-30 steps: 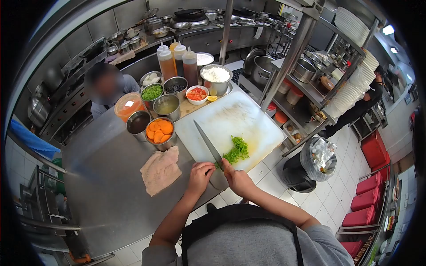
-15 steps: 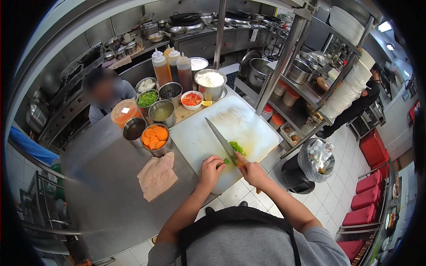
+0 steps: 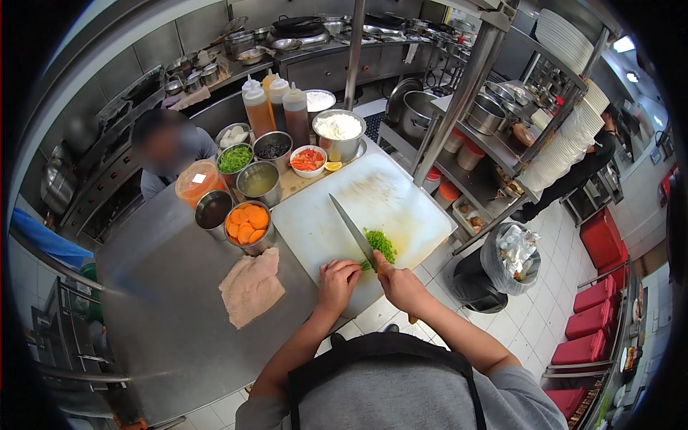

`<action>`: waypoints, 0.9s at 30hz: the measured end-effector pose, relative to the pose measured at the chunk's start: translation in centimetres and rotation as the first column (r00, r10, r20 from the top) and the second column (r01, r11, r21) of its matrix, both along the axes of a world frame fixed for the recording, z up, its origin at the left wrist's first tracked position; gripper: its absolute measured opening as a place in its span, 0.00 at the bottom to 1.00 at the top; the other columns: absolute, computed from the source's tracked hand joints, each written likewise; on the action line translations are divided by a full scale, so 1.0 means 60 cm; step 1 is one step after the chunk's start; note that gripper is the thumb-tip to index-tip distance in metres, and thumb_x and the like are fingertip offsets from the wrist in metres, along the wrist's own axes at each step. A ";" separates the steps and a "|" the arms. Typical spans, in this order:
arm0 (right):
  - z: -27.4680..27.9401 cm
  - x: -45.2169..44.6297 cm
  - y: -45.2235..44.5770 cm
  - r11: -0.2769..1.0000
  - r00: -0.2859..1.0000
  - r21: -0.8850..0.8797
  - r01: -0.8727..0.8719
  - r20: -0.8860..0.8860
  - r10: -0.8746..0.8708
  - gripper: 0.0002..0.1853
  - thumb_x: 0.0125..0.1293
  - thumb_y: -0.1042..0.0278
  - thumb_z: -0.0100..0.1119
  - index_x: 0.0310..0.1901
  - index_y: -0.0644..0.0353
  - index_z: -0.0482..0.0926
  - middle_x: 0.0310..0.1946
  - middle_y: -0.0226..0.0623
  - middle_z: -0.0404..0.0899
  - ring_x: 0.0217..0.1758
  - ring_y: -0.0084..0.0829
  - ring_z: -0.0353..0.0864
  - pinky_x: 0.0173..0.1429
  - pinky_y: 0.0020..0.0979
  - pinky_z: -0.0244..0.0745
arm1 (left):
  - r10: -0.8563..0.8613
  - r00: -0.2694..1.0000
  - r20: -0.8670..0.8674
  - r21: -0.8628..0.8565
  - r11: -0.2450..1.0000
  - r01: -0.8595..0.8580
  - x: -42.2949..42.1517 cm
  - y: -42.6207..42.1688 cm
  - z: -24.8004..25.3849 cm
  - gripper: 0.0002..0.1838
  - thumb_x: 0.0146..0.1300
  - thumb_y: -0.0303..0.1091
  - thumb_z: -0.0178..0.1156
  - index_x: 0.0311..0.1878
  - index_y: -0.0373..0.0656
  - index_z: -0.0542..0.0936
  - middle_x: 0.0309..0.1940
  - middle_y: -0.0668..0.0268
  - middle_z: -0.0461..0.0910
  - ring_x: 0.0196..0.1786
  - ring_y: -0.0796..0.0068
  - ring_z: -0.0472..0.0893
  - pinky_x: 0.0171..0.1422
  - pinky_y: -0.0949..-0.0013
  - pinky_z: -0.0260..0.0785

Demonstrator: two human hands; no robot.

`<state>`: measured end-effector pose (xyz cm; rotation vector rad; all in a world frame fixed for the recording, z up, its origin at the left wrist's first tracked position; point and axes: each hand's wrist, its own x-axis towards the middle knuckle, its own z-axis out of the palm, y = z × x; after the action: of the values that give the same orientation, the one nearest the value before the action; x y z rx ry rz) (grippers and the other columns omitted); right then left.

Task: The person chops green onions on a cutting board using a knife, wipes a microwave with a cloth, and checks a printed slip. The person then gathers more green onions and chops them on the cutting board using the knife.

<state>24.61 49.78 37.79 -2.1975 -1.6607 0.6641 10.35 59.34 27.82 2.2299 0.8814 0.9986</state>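
Observation:
My right hand (image 3: 403,288) is wrapped round a chef's knife (image 3: 349,223), whose long blade points toward the far left of the white cutting board (image 3: 304,215). At the near edge of the board, my left hand (image 3: 338,285) has its fingers curled over a small bunch of green onion (image 3: 366,265). The blade stands right beside those fingertips, at the end of the bunch. A small heap of chopped green onion (image 3: 382,245) lies to the right of the blade.
A metal pot of sliced carrots (image 3: 248,223) and a brown cloth (image 3: 252,287) sit left of the board. Behind stand squeeze bottles (image 3: 259,115) and a pot of white powder (image 3: 339,129). A person (image 3: 168,154) is at the far left; a bin (image 3: 487,276) stands right.
The knife has shifted slightly left, close against my left fingers. My left fingers now cover more of the green onion, and the chopped heap shows more fully.

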 end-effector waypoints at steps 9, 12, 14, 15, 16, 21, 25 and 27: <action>-0.027 0.004 -0.001 0.997 0.996 0.069 0.022 -0.091 -0.016 0.30 0.69 0.66 0.50 0.72 0.56 0.58 0.27 0.58 0.80 0.31 0.57 0.81 0.40 0.53 0.76 | -0.010 1.000 0.010 -0.027 1.000 0.011 -0.003 -0.002 0.000 0.03 0.57 0.32 0.66 0.34 0.46 0.85 0.38 0.73 0.84 0.45 0.70 0.79 0.56 0.60 0.58; -0.008 0.011 0.004 0.997 0.999 0.062 -0.039 -0.013 0.040 0.29 0.70 0.66 0.49 0.72 0.56 0.58 0.29 0.57 0.82 0.31 0.58 0.82 0.39 0.53 0.76 | -0.007 1.000 0.014 -0.008 1.000 0.007 -0.001 -0.001 0.001 0.03 0.57 0.32 0.66 0.34 0.46 0.85 0.37 0.73 0.82 0.45 0.70 0.79 0.56 0.60 0.58; -0.042 -0.009 -0.005 0.998 0.999 0.069 -0.002 0.039 -0.001 0.30 0.70 0.66 0.49 0.72 0.55 0.57 0.29 0.57 0.82 0.31 0.58 0.82 0.38 0.54 0.76 | 0.007 1.000 0.018 -0.009 1.000 -0.006 -0.001 -0.001 0.000 0.03 0.57 0.32 0.66 0.34 0.46 0.85 0.37 0.73 0.81 0.45 0.70 0.79 0.56 0.59 0.58; -0.055 -0.017 -0.006 0.997 0.998 0.074 0.014 0.066 -0.019 0.30 0.70 0.66 0.49 0.72 0.55 0.57 0.29 0.56 0.82 0.31 0.58 0.82 0.37 0.54 0.75 | 0.004 1.000 0.017 -0.004 1.000 -0.004 0.000 0.001 0.000 0.03 0.57 0.32 0.66 0.34 0.46 0.85 0.37 0.73 0.81 0.45 0.70 0.79 0.56 0.59 0.58; -0.062 -0.016 -0.005 0.993 0.998 0.115 0.002 0.057 -0.009 0.30 0.70 0.66 0.48 0.73 0.53 0.56 0.29 0.56 0.82 0.30 0.58 0.82 0.38 0.54 0.76 | 0.002 1.000 0.017 0.000 1.000 -0.002 0.000 0.003 0.000 0.03 0.57 0.32 0.66 0.34 0.46 0.85 0.37 0.73 0.80 0.45 0.69 0.79 0.56 0.59 0.59; -0.007 -0.001 0.005 1.000 0.999 -0.004 0.009 -0.048 -0.009 0.31 0.71 0.68 0.47 0.74 0.53 0.54 0.30 0.55 0.82 0.29 0.57 0.82 0.39 0.52 0.77 | -0.019 1.000 -0.011 -0.005 1.000 0.019 -0.002 0.002 0.005 0.04 0.58 0.32 0.65 0.35 0.46 0.85 0.37 0.72 0.80 0.44 0.69 0.78 0.56 0.58 0.59; -0.067 -0.012 -0.007 0.995 1.000 0.103 0.006 0.014 -0.007 0.30 0.71 0.67 0.48 0.73 0.53 0.56 0.31 0.57 0.82 0.30 0.57 0.82 0.40 0.51 0.77 | -0.020 1.000 -0.014 0.019 1.000 0.021 -0.004 0.004 -0.003 0.04 0.58 0.32 0.64 0.36 0.47 0.85 0.38 0.72 0.81 0.45 0.69 0.79 0.56 0.59 0.58; -0.045 -0.002 -0.003 0.998 0.999 0.057 0.013 -0.031 -0.011 0.30 0.70 0.67 0.48 0.73 0.54 0.57 0.31 0.57 0.81 0.30 0.58 0.81 0.40 0.51 0.77 | -0.017 1.000 -0.008 0.008 1.000 0.017 -0.009 -0.004 -0.007 0.04 0.58 0.32 0.64 0.36 0.47 0.85 0.38 0.72 0.82 0.45 0.69 0.79 0.56 0.60 0.58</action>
<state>24.48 49.63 35.10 -2.1456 -1.6301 0.6355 9.79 59.09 27.38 2.2462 0.8618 0.9881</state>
